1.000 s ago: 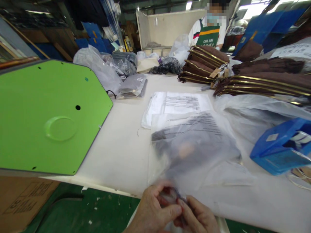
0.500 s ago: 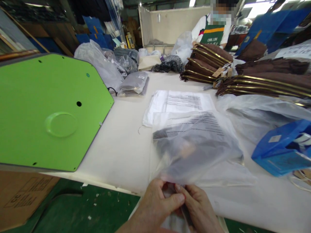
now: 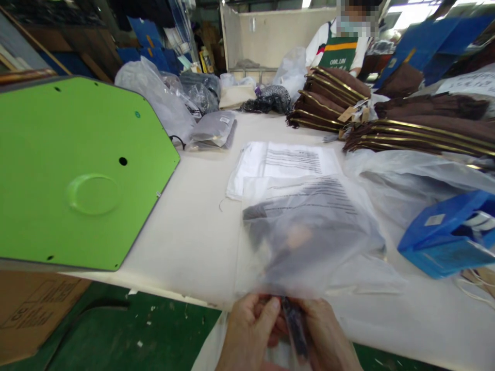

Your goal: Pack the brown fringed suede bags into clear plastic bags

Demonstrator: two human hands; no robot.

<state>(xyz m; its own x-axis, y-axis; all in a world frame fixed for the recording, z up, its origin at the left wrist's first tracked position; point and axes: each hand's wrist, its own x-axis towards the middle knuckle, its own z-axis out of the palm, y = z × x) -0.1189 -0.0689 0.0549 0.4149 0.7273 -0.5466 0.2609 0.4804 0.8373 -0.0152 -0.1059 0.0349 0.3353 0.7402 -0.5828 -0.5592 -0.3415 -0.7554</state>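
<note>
My left hand (image 3: 251,327) is closed at the near edge of a frosted plastic bag (image 3: 309,257), its thumb pressed over bent fingers. A small red spot shows by the thumb tip. My right hand (image 3: 323,332) is closed beside it on the same edge, its fingertips partly hidden. Between the hands, a narrow dark strip (image 3: 296,330) in clear plastic hangs toward me; what it is, I cannot make out. Something dark and folded shows through the bag, with a tan patch in it. The bag lies on the table over the front of a stack of printed white bags (image 3: 294,157).
A large green panel (image 3: 77,170) covers the table's left side. A blue bin (image 3: 436,237) stands at right, with stacks of brown gold-trimmed cloth (image 3: 417,134) behind. Packaged goods (image 3: 212,129) lie farther back. A person in a green apron (image 3: 338,54) stands across the table.
My left thumb has lifted and drawn away from my right hand, opening a gap between the hands. The dark strip shows more fully now. The view has shifted slightly.
</note>
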